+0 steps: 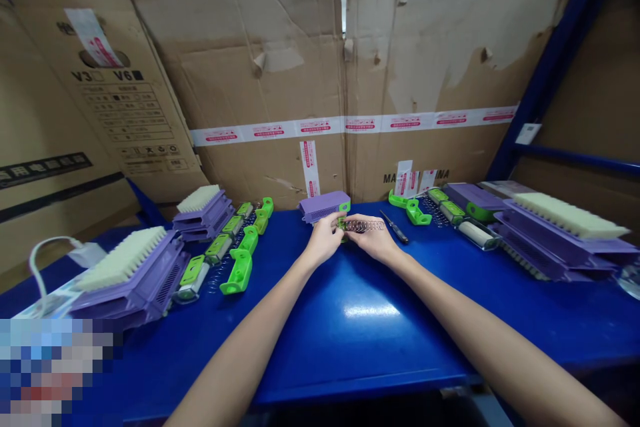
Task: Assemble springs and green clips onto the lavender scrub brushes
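Note:
Both my hands meet over the far middle of the blue table [360,320]. My left hand [326,237] pinches a small green part [342,222] at one end of a coiled metal spring [363,225]. My right hand [373,238] closes round the spring from the other side. Just behind my hands lies a purple ribbed housing [323,205] with a green tab at its right end. A dark screwdriver [395,228] rests right of my right hand.
Purple housings with cream brush pads [125,267] and green clips [239,271] with springs line the left. More purple pieces [560,233], green clips [417,213] and a roller [477,233] sit at right. Cardboard boxes [300,80] wall the back. A blue post [550,60] stands right.

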A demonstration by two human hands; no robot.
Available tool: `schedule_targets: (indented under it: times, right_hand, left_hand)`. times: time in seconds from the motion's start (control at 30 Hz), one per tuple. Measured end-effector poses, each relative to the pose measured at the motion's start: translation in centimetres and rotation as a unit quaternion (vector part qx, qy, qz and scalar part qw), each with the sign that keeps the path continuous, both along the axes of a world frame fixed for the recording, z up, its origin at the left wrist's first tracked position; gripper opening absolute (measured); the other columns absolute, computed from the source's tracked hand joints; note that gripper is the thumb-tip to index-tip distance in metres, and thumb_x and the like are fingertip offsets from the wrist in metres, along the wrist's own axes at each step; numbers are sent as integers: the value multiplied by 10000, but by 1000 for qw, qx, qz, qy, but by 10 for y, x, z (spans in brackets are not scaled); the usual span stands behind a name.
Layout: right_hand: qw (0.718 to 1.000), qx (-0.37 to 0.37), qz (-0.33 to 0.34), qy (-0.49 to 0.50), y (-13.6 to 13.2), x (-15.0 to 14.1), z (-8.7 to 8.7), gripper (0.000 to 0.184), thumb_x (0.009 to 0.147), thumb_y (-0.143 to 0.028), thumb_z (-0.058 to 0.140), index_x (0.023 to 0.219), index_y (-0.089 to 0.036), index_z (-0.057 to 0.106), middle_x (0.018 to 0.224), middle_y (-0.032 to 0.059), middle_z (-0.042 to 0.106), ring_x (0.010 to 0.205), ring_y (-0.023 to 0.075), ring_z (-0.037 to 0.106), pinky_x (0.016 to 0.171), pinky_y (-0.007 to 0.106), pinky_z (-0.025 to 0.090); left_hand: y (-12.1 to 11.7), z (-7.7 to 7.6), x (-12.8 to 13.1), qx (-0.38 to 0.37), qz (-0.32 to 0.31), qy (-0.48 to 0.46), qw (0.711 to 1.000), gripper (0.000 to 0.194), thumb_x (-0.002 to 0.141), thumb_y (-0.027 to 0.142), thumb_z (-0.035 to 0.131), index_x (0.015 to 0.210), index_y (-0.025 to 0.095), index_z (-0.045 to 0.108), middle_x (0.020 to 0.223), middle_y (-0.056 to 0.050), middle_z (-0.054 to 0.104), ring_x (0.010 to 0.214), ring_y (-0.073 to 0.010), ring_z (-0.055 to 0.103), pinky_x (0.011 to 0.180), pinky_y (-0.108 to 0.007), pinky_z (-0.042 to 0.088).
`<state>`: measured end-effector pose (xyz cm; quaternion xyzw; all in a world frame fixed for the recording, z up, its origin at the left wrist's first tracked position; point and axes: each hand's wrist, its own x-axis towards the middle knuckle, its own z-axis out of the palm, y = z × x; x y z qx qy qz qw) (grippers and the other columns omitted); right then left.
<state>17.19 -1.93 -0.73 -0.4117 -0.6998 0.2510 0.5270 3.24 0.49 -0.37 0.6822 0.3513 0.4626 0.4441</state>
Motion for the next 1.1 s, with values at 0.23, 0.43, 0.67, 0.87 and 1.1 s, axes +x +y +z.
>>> schedule_targets:
  times: [0.23,0.43,0.67,0.87,1.1]
  right_hand:
    - [997,20,-44,-54,-1,1,5,142,720,-221,633,843,-171,682,874,47,725,818,186,676,754,281,526]
    - [999,-16,-36,-34,2,4,2,176,733,-217,626,891,-171,688,878,55,729,795,190,683,750,302,539]
    - [998,-51,-1,-32,6,6,-2,165,706,-216,648,854,-152,684,823,50,730,769,193,683,716,298,545]
    - [997,-58,35,-48,5,8,-1,143,724,-212,631,841,-164,697,862,34,731,806,190,682,767,304,535]
    - [996,-46,3,-81,2,6,1,173,690,-198,669,859,-170,697,843,33,729,786,196,681,737,294,531]
  left_hand:
    - [6,-3,-5,-39,-38,-50,997,406,716,17,529,1095,114,637,1061,-108,683,1028,-208,622,957,-386,462]
    - [-1,4,-6,-121,-1,-39,992,347,810,141,562,1153,107,602,986,-111,699,836,-181,662,788,-352,540]
    - [-6,8,-5,-178,16,-34,983,335,829,152,557,1161,111,587,986,-115,696,791,-169,669,724,-316,558]
    - [-6,8,-7,-178,19,-29,983,352,814,158,587,1160,99,582,966,-120,695,760,-164,668,697,-304,556]
    - [-8,9,-7,-189,14,-28,982,453,735,7,563,1184,71,553,970,-132,692,737,-159,670,658,-273,550]
